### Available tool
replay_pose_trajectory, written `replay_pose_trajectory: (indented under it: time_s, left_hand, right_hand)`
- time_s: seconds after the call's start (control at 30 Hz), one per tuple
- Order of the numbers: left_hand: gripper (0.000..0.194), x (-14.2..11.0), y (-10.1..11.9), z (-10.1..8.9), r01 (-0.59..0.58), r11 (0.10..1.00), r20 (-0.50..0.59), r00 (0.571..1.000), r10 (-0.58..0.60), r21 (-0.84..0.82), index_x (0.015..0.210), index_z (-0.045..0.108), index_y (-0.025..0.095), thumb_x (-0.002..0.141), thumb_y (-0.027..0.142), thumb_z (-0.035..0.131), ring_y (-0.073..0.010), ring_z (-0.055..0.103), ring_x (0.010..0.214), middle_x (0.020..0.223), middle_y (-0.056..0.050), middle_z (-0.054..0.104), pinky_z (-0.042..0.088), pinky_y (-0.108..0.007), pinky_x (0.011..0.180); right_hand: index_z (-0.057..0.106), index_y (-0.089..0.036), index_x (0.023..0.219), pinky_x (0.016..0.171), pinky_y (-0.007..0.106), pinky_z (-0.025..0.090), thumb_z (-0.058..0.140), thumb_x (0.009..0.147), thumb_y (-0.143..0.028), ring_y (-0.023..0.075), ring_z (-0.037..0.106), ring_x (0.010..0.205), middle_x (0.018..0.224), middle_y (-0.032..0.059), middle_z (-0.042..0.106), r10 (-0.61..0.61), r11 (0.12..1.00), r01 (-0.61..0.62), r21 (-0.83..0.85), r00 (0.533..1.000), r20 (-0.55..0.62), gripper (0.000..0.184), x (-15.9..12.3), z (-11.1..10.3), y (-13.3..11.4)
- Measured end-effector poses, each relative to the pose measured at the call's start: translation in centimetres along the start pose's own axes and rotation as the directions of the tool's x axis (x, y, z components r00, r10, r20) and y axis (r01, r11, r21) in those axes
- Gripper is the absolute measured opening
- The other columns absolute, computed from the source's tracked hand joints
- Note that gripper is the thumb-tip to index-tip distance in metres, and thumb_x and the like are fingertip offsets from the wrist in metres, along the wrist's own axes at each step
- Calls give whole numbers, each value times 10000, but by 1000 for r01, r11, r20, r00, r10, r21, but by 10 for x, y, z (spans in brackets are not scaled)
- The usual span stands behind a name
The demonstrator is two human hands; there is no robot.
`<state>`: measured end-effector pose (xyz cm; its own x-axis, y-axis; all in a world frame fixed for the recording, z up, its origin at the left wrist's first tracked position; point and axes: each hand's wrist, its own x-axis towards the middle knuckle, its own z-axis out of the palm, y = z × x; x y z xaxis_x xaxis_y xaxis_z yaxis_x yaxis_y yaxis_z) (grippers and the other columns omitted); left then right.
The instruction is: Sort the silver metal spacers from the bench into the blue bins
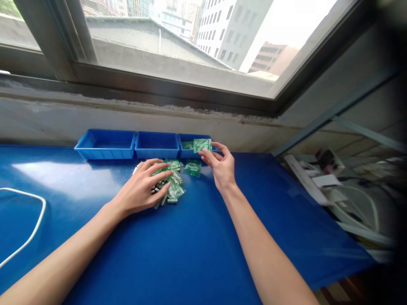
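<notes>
A heap of small clear packets with green contents (173, 182) lies on the blue table (190, 245), in front of three blue bins. My left hand (143, 188) rests flat on the heap with its fingers spread. My right hand (221, 165) pinches one green packet (202, 145) by its edge and holds it over the right bin (186, 153), which has another green packet inside. One more packet (193, 168) lies on the table between the heap and my right hand.
The left bin (104, 145) and the middle bin (157, 145) stand in a row under the window sill. A white cable (30, 228) loops at the table's left. Cables and white parts clutter the space beyond the table's right edge.
</notes>
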<state>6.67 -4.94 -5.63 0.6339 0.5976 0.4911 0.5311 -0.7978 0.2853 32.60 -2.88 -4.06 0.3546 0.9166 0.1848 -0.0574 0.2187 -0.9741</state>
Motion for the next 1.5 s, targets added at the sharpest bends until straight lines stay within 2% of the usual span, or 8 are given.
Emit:
replay_pose_trajectory:
  time_s: [0.13,0.57,0.73,0.83,0.9,1.13,1.33,1.5]
  left_hand:
    - [349,0,0,0,9,1000,3,1000,-9,1,1284,671,232,974,337,552,-318,486,1310,1368,-104,630,429,-514,1081]
    - [349,0,1,-2,17,1000,6,1000,-17,-16,1285,670,245,969,340,556,-320,485,1317,1363,-100,635,434,-511,1076]
    - [350,0,1,-2,12,1000,9,1000,-12,-1,1287,668,231,976,339,548,-315,490,1306,1357,-103,637,426,-519,1081]
    - [351,0,1,-2,10,1000,10,1000,-10,2,1290,666,232,980,341,542,-314,487,1308,1359,-104,635,427,-521,1077]
    - [354,0,1,-1,13,1000,9,1000,-13,0,1293,664,237,977,344,545,-316,486,1309,1361,-104,634,429,-520,1073]
    - [347,0,0,-1,21,1000,4,1000,-21,-16,1281,673,245,968,340,556,-316,493,1308,1360,-96,638,418,-513,1083]
    - [352,1,0,-1,14,1000,12,1000,-14,-7,1279,677,224,973,340,547,-315,492,1305,1358,-104,639,417,-512,1080]
    - [350,1,0,-2,22,1000,14,1000,-22,-9,1274,677,234,973,355,546,-314,498,1299,1364,-99,636,412,-510,1078]
  right_hand:
    - [558,-213,1296,990,395,592,857,663,-350,239,737,1079,965,47,791,18,1000,-18,17,1000,4,713,7,-7,0]
    - [724,-171,1143,1006,398,564,712,801,-326,242,723,1100,1162,108,763,-191,921,185,-342,981,14,376,14,-20,3]
    - [748,-197,933,768,341,568,640,865,-381,213,723,782,841,52,766,-122,672,338,-659,928,351,224,-2,-22,-15]
    - [735,-226,1022,901,400,529,697,806,-373,270,684,997,1094,80,747,-72,391,506,-768,849,523,264,-12,-22,-21]
    - [692,-243,1182,1003,441,490,699,797,-351,301,628,1146,1254,89,695,-16,326,564,-759,806,592,400,-16,-21,-21]
    - [669,-244,1221,926,367,545,676,812,-234,223,667,1000,1171,73,674,28,527,536,-659,764,644,409,-15,-17,-17]
    - [733,-186,935,697,301,595,812,749,-377,146,684,711,1028,59,707,61,869,219,-443,841,537,278,-13,-14,-12]
    - [747,-196,886,753,342,601,865,693,-448,200,718,794,904,48,765,-34,953,136,-270,936,351,338,-8,-13,-9]
